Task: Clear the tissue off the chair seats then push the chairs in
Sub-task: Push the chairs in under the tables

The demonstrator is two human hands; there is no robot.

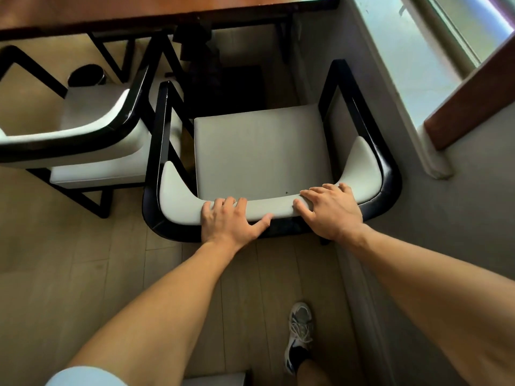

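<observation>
A black-framed chair with a pale grey seat (262,151) stands in front of me, facing the dark wooden table (167,12). Its seat is bare; no tissue shows on it. My left hand (231,221) grips the top of the curved backrest (267,208) left of centre, fingers over the pad. My right hand (331,210) grips the same backrest right of centre. A second matching chair (92,129) stands to the left, turned at an angle, and its visible seat part is bare too.
A small black bin (86,75) sits on the floor under the table at the left. A grey wall (459,204) and a window sill run close along the right. My shoe (299,335) stands on the wooden floor behind the chair.
</observation>
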